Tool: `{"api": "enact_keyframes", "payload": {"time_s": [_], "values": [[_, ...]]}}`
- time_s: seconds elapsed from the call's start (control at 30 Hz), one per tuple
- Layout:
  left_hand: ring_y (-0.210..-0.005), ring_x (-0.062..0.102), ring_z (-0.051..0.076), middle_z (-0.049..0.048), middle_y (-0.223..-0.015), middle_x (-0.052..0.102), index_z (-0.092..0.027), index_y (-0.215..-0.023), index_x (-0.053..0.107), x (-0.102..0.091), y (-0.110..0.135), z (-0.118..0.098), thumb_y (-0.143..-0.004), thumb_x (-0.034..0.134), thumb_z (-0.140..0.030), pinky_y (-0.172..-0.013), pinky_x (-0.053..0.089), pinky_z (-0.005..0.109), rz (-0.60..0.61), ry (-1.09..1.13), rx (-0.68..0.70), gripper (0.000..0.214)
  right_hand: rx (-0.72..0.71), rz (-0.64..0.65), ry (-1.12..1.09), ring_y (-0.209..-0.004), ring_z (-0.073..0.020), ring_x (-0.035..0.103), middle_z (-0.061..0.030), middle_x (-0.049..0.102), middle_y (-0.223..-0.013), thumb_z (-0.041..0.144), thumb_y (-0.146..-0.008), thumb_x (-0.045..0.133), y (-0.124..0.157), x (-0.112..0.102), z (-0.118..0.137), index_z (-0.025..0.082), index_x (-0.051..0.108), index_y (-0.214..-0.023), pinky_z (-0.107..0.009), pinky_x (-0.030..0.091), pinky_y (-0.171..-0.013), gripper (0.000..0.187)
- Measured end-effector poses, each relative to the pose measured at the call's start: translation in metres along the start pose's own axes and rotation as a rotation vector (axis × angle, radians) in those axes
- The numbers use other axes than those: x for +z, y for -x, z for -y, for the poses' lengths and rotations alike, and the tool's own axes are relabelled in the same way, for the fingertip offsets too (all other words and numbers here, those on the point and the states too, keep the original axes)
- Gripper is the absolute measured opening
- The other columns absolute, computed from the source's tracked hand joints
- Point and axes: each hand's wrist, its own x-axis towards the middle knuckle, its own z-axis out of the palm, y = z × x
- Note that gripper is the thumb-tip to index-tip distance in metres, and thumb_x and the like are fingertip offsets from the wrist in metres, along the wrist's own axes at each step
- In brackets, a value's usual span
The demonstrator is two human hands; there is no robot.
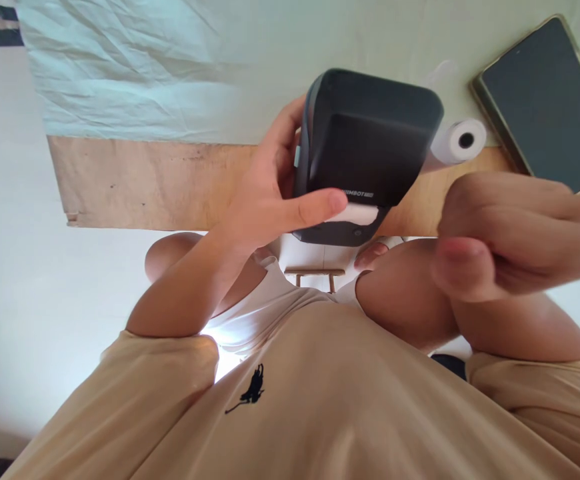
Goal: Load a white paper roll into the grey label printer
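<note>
A black label printer [370,147] with a rounded lid is gripped by my left hand [275,180]. My left thumb lies across its front, just by a strip of white label paper [360,213] at the printer's slot. The other left fingers wrap behind the printer's left side and are partly hidden. My right hand [515,233] is raised to the right, apart from the printer, with fingers curled and thumb against them. Whatever it may hold is hidden from view. Between the printer and that hand lies a white paper roll [465,140] with a dark core.
A dark-screened tablet or phone [545,100] lies at the upper right. Pale green cloth [130,73] covers the wooden table [145,180], leaving its near edge bare. Below that edge are my legs and a small wooden stool-like frame [315,272].
</note>
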Motion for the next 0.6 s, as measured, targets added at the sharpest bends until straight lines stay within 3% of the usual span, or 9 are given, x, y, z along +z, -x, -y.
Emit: {"api": "enact_keyframes", "payload": {"time_s": [0.03, 0.1, 0.17, 0.23, 0.4, 0.5, 0.6], "values": [[-0.095, 0.063, 0.015, -0.0007, -0.097, 0.059, -0.028, -0.120, 0.047, 0.001, -0.001, 0.007, -0.061, 0.072, -0.062, -0.077, 0.056, 0.027, -0.041, 0.050, 0.024, 0.073, -0.056, 0.040, -0.026, -0.058, 0.0002, 0.029, -0.0050, 0.024, -0.047, 0.027, -0.083, 0.047, 0.001, 0.001, 0.002, 0.004, 0.032, -0.048, -0.019, 0.022, -0.060, 0.045], [-0.103, 0.062, 0.017, 0.0023, -0.102, 0.060, -0.024, -0.116, 0.054, 0.001, -0.001, 0.019, -0.070, 0.075, -0.040, -0.087, 0.055, 0.031, -0.076, 0.122, -0.049, 0.053, -0.141, 0.098, -0.066, -0.060, 0.0019, 0.030, -0.0036, 0.025, -0.048, 0.018, -0.081, 0.047, 0.002, 0.001, 0.002, 0.002, 0.031, -0.050, -0.014, 0.024, -0.061, 0.039], [-0.103, 0.062, 0.017, 0.0003, -0.103, 0.061, -0.026, -0.112, 0.057, 0.000, -0.002, 0.027, -0.057, 0.083, -0.038, -0.085, 0.055, 0.027, -0.077, 0.186, 0.062, 0.062, -0.174, 0.129, -0.086, -0.062, 0.0031, 0.028, -0.0025, 0.026, -0.050, 0.017, -0.083, 0.045, 0.004, 0.001, -0.001, 0.001, 0.032, -0.053, -0.010, 0.025, -0.063, 0.036], [-0.102, 0.063, 0.017, 0.0010, -0.107, 0.062, -0.028, -0.117, 0.055, -0.002, -0.003, 0.032, -0.063, 0.080, -0.034, -0.084, 0.056, 0.029, -0.049, 0.219, 0.069, 0.060, -0.176, 0.138, -0.106, -0.063, 0.0039, 0.027, -0.0019, 0.026, -0.052, 0.019, -0.084, 0.045, 0.008, 0.001, -0.005, 0.000, 0.031, -0.057, -0.008, 0.027, -0.063, 0.036], [-0.100, 0.064, 0.020, 0.0014, -0.106, 0.062, -0.029, -0.114, 0.056, -0.003, -0.006, 0.038, -0.064, 0.079, -0.034, -0.082, 0.056, 0.033, -0.010, 0.253, 0.091, 0.056, -0.045, 0.161, -0.143, -0.061, 0.0059, 0.023, -0.0006, 0.022, -0.054, 0.030, -0.089, 0.043, 0.017, 0.001, -0.010, -0.001, 0.030, -0.063, -0.004, 0.028, -0.061, 0.042], [-0.102, 0.062, 0.020, 0.0009, -0.104, 0.061, -0.030, -0.118, 0.054, -0.003, -0.007, 0.042, -0.060, 0.081, -0.033, -0.082, 0.053, 0.033, -0.010, 0.238, 0.130, 0.064, 0.086, 0.219, -0.159, -0.059, 0.0072, 0.022, -0.0002, 0.023, -0.054, 0.034, -0.091, 0.041, 0.019, -0.001, -0.010, -0.002, 0.032, -0.064, -0.002, 0.024, -0.057, 0.045], [-0.099, 0.062, 0.019, 0.0003, -0.099, 0.061, -0.031, -0.118, 0.056, -0.005, -0.011, 0.048, -0.063, 0.079, -0.036, -0.077, 0.053, 0.031, 0.003, 0.209, 0.167, 0.060, 0.241, 0.256, -0.178, -0.056, 0.0080, 0.021, -0.0004, 0.025, -0.052, 0.038, -0.093, 0.038, 0.016, -0.002, -0.009, -0.002, 0.032, -0.061, -0.003, 0.019, -0.052, 0.051]]}}
